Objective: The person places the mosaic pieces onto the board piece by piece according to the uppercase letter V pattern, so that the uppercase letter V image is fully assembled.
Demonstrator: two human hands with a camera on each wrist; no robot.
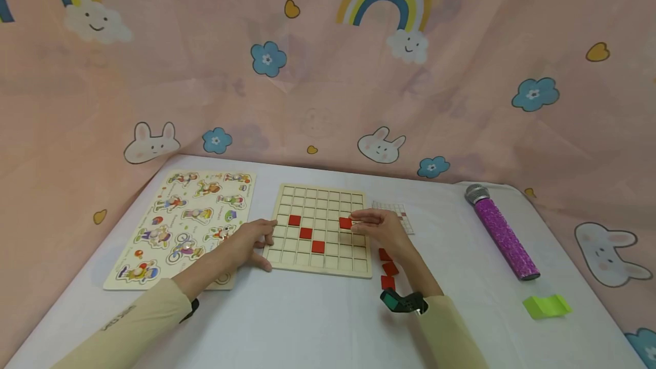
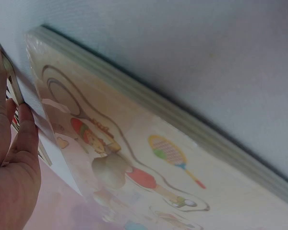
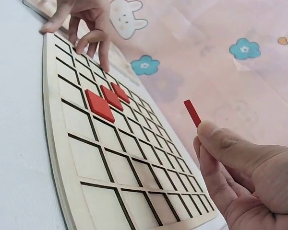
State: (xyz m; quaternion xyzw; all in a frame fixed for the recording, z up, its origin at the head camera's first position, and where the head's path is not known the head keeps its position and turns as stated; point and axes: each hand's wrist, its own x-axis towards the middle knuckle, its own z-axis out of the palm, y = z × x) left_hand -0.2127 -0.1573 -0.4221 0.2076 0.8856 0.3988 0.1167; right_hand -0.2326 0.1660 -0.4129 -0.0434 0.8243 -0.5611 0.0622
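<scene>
A pale wooden grid board point(image 1: 318, 197) lies on the table, with three red square tiles point(image 1: 306, 233) in a diagonal line in its cells. My right hand point(image 1: 381, 229) is over the board's right side and pinches another red square tile point(image 3: 192, 113) between thumb and fingers. In the right wrist view that tile is seen edge-on, raised above the cells. At the opposite edge, my left hand point(image 1: 249, 244) rests its fingertips point(image 3: 105, 66) on the board's rim, with the thumb at the near corner.
Several loose red tiles point(image 1: 388, 282) lie right of the board, below a small grid card point(image 1: 406, 222) partly behind the right hand. A picture puzzle board point(image 1: 169, 226) lies left, under the left forearm. Farther right are a purple glitter microphone point(image 1: 507, 238) and a bright green piece point(image 1: 547, 306).
</scene>
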